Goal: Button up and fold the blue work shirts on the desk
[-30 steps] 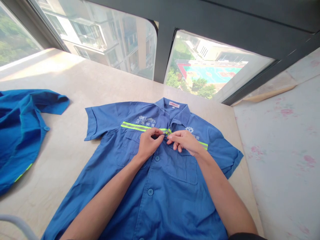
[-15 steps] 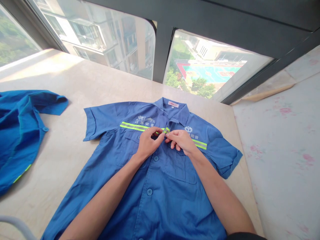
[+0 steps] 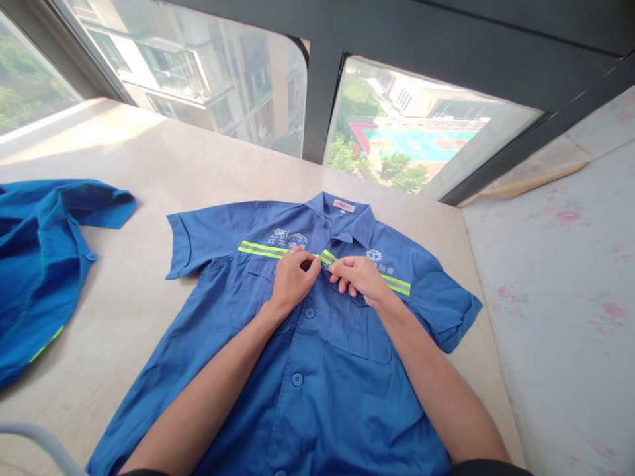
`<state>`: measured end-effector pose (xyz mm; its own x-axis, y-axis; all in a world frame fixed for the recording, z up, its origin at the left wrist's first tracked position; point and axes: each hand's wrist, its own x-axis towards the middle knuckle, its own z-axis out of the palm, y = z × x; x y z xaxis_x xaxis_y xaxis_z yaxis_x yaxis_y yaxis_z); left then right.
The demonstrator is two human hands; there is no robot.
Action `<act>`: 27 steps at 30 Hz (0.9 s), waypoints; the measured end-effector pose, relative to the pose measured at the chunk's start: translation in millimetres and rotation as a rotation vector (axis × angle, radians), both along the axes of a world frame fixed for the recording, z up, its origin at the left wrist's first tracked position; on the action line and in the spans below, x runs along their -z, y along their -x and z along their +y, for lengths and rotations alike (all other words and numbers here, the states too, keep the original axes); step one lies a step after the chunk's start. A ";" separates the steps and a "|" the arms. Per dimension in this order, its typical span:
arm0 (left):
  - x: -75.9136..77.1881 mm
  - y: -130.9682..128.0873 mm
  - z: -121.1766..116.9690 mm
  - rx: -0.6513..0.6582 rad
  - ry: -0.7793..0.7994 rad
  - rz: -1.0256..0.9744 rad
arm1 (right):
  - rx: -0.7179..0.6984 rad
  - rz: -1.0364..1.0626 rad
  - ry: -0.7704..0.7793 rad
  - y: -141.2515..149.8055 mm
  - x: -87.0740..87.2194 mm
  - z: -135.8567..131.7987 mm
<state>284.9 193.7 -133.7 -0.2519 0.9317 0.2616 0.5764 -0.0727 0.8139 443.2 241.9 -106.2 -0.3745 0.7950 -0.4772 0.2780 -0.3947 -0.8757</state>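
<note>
A blue short-sleeved work shirt point(image 3: 317, 370) with a yellow-green reflective chest stripe lies face up on the pale stone sill point(image 3: 149, 165), collar toward the window. Two lower buttons on its front are fastened. My left hand point(image 3: 292, 281) pinches the left edge of the placket at chest height, fingers closed on the cloth. My right hand point(image 3: 358, 277) pinches the right edge just beside it, fingers curled. The two hands nearly touch at the stripe. The button between them is hidden.
A second blue shirt point(image 3: 40, 258) lies crumpled at the left edge of the sill. A window frame point(image 3: 317, 99) runs along the far side. A flower-patterned white surface point(image 3: 565, 291) borders the right. A grey curved bar point(image 3: 40, 443) shows at bottom left.
Both hands stay at the shirt's chest placket. The fingers have shifted slightly and the stripe's two ends now lie closer together.
</note>
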 end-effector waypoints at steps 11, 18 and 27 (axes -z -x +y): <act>6.8 7.6 0.5 0.076 -0.001 0.335 | -0.098 -0.377 -0.508 -0.8 12.4 -6.5; 8.2 5.2 -1.4 0.061 0.008 0.462 | -0.112 -0.604 -0.894 -2.0 22.3 -5.1; 5.1 3.5 -1.9 0.114 0.020 0.489 | -0.101 -0.639 -0.975 -4.2 34.4 -1.6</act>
